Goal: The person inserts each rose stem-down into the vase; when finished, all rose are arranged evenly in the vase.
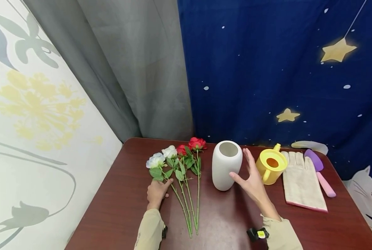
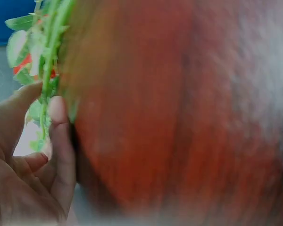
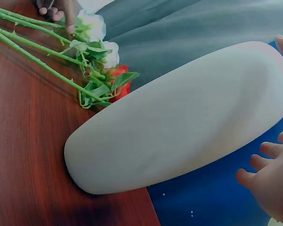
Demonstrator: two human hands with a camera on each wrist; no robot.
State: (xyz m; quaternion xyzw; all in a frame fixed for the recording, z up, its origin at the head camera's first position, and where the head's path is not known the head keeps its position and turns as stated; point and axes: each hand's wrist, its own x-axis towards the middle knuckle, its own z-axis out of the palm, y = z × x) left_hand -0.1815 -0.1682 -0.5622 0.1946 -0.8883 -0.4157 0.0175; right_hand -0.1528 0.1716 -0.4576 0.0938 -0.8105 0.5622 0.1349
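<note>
On the table lie several artificial roses: a pale blue-white rose (image 1: 155, 160), a white rose (image 1: 169, 151), and red roses (image 1: 197, 143) with long green stems. My left hand (image 1: 157, 193) pinches the blue-white rose's stem just below its leaves; in the left wrist view the stem (image 2: 50, 59) runs between thumb and fingers. A tall white vase (image 1: 224, 170) stands upright to the right of the flowers. Spread around the vase's right side, my right hand (image 1: 253, 182) has its thumb near the front and its fingers extended; the right wrist view shows its fingers beside the vase (image 3: 179, 122).
Right of the vase stands a yellow watering can (image 1: 271, 170). A cream work glove (image 1: 303, 187) lies beside it, with a toy shovel (image 1: 326, 184) of purple blade and pink handle at its right edge. Grey and blue curtains (image 1: 251, 69) hang behind the table.
</note>
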